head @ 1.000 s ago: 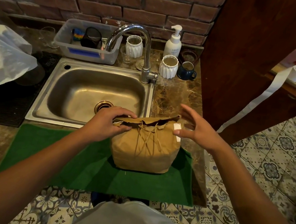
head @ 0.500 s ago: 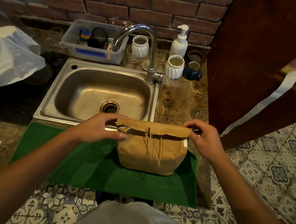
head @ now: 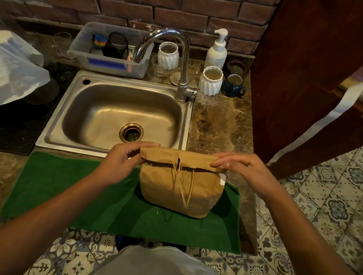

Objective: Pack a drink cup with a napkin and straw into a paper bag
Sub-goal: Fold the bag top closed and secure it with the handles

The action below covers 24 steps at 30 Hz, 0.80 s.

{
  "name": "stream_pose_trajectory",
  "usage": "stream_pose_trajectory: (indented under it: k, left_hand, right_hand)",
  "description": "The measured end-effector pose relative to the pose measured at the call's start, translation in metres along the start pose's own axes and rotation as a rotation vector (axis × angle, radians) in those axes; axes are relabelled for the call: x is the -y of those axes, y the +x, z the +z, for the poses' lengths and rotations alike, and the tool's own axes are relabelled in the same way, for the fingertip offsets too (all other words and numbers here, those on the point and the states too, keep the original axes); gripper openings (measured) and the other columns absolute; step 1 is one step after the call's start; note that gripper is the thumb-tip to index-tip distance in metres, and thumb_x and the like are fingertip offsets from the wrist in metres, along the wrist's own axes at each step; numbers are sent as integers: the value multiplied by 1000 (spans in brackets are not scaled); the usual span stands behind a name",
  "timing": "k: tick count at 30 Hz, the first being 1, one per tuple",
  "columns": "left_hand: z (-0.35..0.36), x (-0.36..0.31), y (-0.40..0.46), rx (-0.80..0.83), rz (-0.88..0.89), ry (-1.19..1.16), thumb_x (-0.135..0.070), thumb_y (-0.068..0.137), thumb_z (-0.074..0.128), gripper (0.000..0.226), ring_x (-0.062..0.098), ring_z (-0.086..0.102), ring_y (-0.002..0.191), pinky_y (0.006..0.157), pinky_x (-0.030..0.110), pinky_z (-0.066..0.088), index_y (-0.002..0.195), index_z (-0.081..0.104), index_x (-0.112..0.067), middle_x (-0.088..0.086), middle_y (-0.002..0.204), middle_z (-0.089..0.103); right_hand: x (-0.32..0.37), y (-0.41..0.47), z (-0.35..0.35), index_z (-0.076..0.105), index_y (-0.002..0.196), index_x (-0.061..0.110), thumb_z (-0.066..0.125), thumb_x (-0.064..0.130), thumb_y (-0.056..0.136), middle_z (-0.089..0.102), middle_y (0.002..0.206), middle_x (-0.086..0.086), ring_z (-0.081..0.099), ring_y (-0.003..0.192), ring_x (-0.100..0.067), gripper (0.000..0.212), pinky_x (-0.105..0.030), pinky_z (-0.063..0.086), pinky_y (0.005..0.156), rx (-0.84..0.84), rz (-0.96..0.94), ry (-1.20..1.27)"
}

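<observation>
One brown paper bag (head: 180,184) stands upright between the two hands on a green felt mat (head: 73,192), its top flap folded toward the person, likely to close in the contents, which are hidden. The left hand (head: 122,161) and right hand (head: 244,170) each pinch one end of the fold. Two twine handles (head: 183,184) dangle below the fold.

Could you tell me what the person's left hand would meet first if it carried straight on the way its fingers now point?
The left hand already pinches the folded top of the paper bag, fingers pointing right. Going on, it would probably run along the fold toward the right hand.
</observation>
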<state>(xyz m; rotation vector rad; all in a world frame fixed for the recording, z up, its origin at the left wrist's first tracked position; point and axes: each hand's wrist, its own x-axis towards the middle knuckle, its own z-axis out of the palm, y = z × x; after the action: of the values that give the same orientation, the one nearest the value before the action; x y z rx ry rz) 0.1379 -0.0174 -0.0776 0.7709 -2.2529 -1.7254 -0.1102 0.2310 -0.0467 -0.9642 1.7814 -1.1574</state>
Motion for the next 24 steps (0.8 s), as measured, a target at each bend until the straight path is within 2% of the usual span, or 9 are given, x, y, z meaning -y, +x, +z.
stream_pose_trajectory:
  k: [3,5,8,10,12,15,17,20,24]
  left_hand:
    - [-2,-1,1,6,-8,-4,-3,93,66,43,7,66,119,105,47,53,112,73,-42,-17,117,75]
    - [-2,-2,2,8,-6,-3,-6,92,67,44,4,67,117,105,46,53,105,75,-48,-21,114,75]
    - [3,-9,1,32,-10,-9,-11,90,69,45,1,66,117,106,46,52,102,74,-54,-24,112,74]
    - [-4,-11,4,136,-22,31,-11,90,70,44,2,62,122,110,47,48,107,73,-51,-22,119,72]
    - [-28,-17,8,357,-75,89,-14,90,72,42,4,53,134,117,47,38,119,71,-45,-18,137,64]
    - [-50,-41,17,507,-118,114,-38,80,68,46,5,44,141,117,37,33,126,69,-41,-11,148,56]
    - [-35,-54,29,493,-42,251,-58,86,62,46,7,55,132,111,31,42,124,72,-33,-9,139,64]
    - [3,-60,44,625,160,686,-79,89,40,66,10,70,90,85,42,56,108,78,-28,-8,102,77]
    - [15,-49,49,646,252,870,-58,95,47,42,11,61,66,67,44,53,89,74,-25,-6,74,68]
  right_hand:
    - [9,11,2,72,117,20,76,13,90,77,107,0,73,102,-16,29,-32,61,83,9,31,-48]
    - [17,21,5,63,128,27,80,19,87,72,107,9,72,93,-9,44,-26,59,78,152,99,-192]
    - [25,36,12,67,85,42,76,28,90,69,78,11,63,70,-4,18,-34,52,69,327,77,-637]
    - [27,42,16,69,74,41,76,28,90,62,62,14,58,62,0,22,-34,50,65,305,44,-738]
    - [32,42,20,78,89,33,75,32,90,59,60,17,55,61,2,4,-31,45,62,282,12,-824]
    - [34,37,24,79,101,32,73,37,90,60,66,16,58,67,-5,13,-27,40,60,233,-26,-933]
    - [37,36,26,78,103,34,72,37,91,58,64,15,60,71,-9,14,-27,39,60,218,-50,-960]
    - [42,35,31,78,104,34,70,35,92,54,60,17,58,71,-9,14,-27,38,60,195,-71,-990]
    - [33,29,30,75,106,36,71,39,91,73,88,12,67,87,-11,16,-30,49,68,150,-78,-972]
